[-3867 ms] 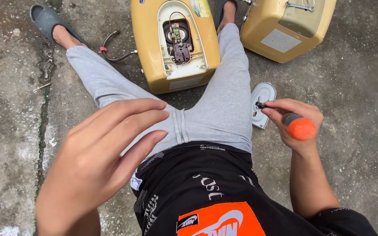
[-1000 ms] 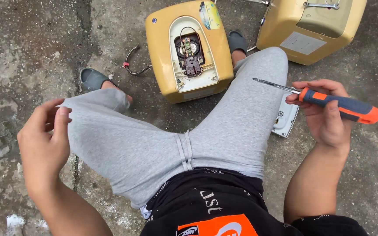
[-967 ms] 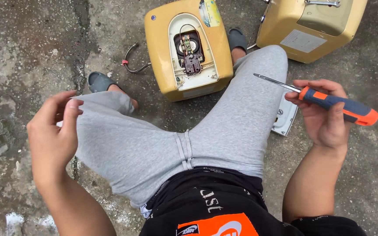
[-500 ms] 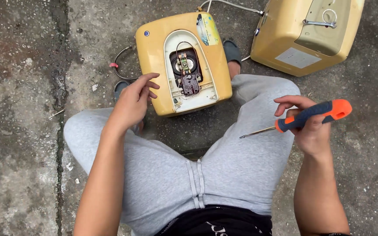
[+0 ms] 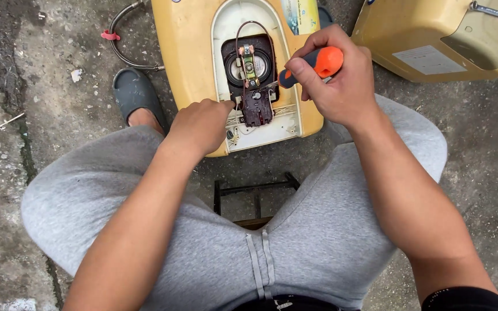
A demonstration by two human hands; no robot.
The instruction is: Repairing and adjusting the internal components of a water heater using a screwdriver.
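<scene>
A yellow water-heater casing (image 5: 194,63) lies on the concrete between my knees, its white oval opening showing a dark red thermostat block (image 5: 257,108) and wires. My right hand (image 5: 341,86) grips an orange-and-black screwdriver (image 5: 317,62), its tip down at the top of that block. My left hand (image 5: 203,124) rests on the white rim beside the block, fingers curled at its left edge. Whether they pinch anything is hidden.
A second yellow casing (image 5: 439,40) lies at the upper right. A braided hose with a red tag (image 5: 123,46) curls at the upper left. My foot in a grey sandal (image 5: 136,95) sits left of the casing. A low stool frame (image 5: 255,193) shows under my legs.
Both hands moved in onto the casing's opening. The screwdriver swung from beside my right knee to the thermostat block. The view has come closer to the casing.
</scene>
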